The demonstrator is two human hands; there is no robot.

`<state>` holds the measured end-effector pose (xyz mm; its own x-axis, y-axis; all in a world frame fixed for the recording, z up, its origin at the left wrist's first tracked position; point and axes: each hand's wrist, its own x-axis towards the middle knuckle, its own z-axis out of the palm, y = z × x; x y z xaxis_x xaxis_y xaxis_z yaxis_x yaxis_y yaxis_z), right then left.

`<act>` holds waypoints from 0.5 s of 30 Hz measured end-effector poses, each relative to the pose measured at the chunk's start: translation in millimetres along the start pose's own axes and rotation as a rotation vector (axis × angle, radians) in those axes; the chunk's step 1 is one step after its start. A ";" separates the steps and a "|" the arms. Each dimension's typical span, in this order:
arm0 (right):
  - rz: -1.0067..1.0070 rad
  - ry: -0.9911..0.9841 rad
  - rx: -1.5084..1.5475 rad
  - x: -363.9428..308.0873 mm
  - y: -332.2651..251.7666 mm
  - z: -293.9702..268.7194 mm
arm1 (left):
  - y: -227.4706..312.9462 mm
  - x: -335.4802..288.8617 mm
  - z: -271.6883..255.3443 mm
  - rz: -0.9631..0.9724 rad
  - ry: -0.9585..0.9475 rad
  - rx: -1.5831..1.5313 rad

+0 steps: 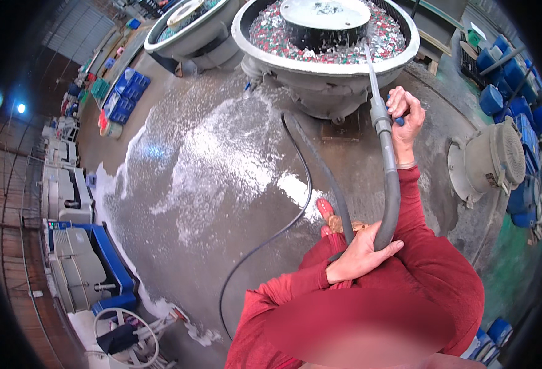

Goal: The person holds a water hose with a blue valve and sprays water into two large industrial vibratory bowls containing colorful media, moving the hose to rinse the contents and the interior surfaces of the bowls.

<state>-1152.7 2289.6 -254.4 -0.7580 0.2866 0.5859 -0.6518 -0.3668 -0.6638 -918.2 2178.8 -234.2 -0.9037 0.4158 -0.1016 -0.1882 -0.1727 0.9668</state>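
Observation:
My right hand (407, 114) is closed around the small blue handle (400, 121) of a valve on a grey hose nozzle (382, 117). Water streams from the nozzle's pale tip into a large round tub (320, 67) at the far end. Many small red, green, white and clear pieces (271, 38) fill the tub around a raised centre with a round white lid (325, 12). Close to my body, my left hand (363, 255) is wrapped about the bend of the thick grey hose (391, 203), its palm partly hidden.
Wet floor with foam (221, 135) spreads left of the tub. A thin black cable (271, 237) curves across it. Another tub (203, 37) stands at the far left, a grey drum-shaped machine (495, 157) to the right. Blue crates (125, 95) and blue barrels (492, 98) line the sides.

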 end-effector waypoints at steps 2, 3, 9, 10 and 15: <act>0.011 -0.021 0.001 -11.8 -1.5 8.8 | -1.8 -10.8 8.1 0.013 0.047 -0.031; 0.029 -0.036 0.023 -13.5 -1.1 13.7 | -3.0 -12.3 11.4 0.030 0.059 -0.046; 0.073 -0.101 0.085 -5.9 -2.0 18.2 | 0.1 -8.7 28.1 0.055 0.117 -0.086; 0.073 -0.102 0.089 -3.6 -0.3 16.6 | 0.7 -5.5 29.4 0.076 0.124 -0.072; 0.087 -0.073 0.097 18.6 20.1 -13.0 | 3.6 31.1 38.1 0.066 0.084 -0.119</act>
<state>-1180.2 2299.1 -262.9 -0.8054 0.1863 0.5627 -0.5757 -0.4718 -0.6678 -932.4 2225.2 -224.9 -0.9437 0.3246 -0.0630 -0.1672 -0.3041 0.9379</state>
